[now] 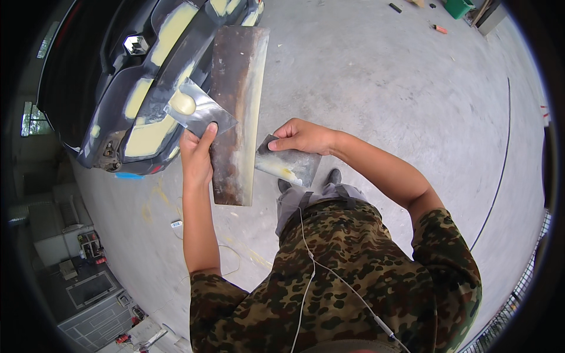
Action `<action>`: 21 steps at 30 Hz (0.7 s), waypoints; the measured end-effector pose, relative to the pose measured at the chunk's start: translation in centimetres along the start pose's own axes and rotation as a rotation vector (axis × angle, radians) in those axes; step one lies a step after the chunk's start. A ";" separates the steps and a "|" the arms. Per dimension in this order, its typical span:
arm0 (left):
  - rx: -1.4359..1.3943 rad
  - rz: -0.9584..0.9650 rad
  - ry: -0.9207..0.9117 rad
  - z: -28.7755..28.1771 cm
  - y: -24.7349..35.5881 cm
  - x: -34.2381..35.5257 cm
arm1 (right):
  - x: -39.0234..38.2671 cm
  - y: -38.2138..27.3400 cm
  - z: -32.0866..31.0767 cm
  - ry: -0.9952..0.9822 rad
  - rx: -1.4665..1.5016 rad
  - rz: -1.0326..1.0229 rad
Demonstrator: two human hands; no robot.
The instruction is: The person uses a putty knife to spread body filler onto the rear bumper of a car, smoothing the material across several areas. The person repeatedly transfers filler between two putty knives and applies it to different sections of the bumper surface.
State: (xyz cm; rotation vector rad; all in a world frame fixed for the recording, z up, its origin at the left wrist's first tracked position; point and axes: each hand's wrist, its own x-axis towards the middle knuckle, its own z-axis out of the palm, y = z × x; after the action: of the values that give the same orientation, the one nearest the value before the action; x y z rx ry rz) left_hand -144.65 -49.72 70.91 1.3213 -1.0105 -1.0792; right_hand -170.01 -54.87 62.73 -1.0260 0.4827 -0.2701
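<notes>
My left hand point(198, 154) is closed on a shiny metal putty spreader point(209, 110), thumb on top. A rounded blob of pale yellow putty point(183, 104) sits on that blade's far end. In my right hand point(303, 137) is a second, darker putty spreader point(288, 166), pinched at its upper edge and smeared with pale putty along its lower part. Between the two hands is a long, stained brown board point(232, 117) with a pale edge; what supports it is hidden. To the far left, a dark car bumper point(170, 67) carries several pale yellow filler patches point(151, 137).
The black car point(70, 76) fills the upper left. A workbench with tools point(88, 288) stands at lower left. A thin dark line point(500, 153) crosses the grey concrete floor point(382, 76) at right. A green bin point(459, 8) and an orange item point(439, 29) lie far off.
</notes>
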 end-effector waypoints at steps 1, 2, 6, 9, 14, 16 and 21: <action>-0.006 0.001 -0.002 -0.1 -0.1 0.2 | 0.3 0.9 0.6 -0.028 -0.014 -0.003; -0.012 0.002 -0.004 -0.3 -0.2 0.4 | 0.7 1.9 1.2 -0.047 -0.025 -0.024; -0.018 0.001 -0.007 -1.0 -0.3 0.9 | 2.1 5.6 3.9 -0.247 -0.278 -0.046; -0.008 -0.010 0.011 -1.2 -0.2 0.5 | 2.3 6.3 3.9 -0.258 -0.620 0.010; -0.038 -0.048 -0.009 -0.9 0.2 -0.5 | 0.2 0.9 -2.4 0.324 0.182 0.073; -0.037 -0.054 -0.064 -0.6 0.3 -0.6 | -1.0 -2.8 -5.8 0.460 0.264 -0.036; 0.010 -0.056 -0.126 0.3 0.0 -0.9 | -3.6 -9.3 -9.5 0.475 0.146 -0.195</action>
State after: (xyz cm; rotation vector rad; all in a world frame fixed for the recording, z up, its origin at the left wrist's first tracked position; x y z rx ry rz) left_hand -145.18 -48.94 70.92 1.3092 -1.0787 -1.2137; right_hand -177.83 -65.14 67.68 -0.8639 0.7797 -0.7222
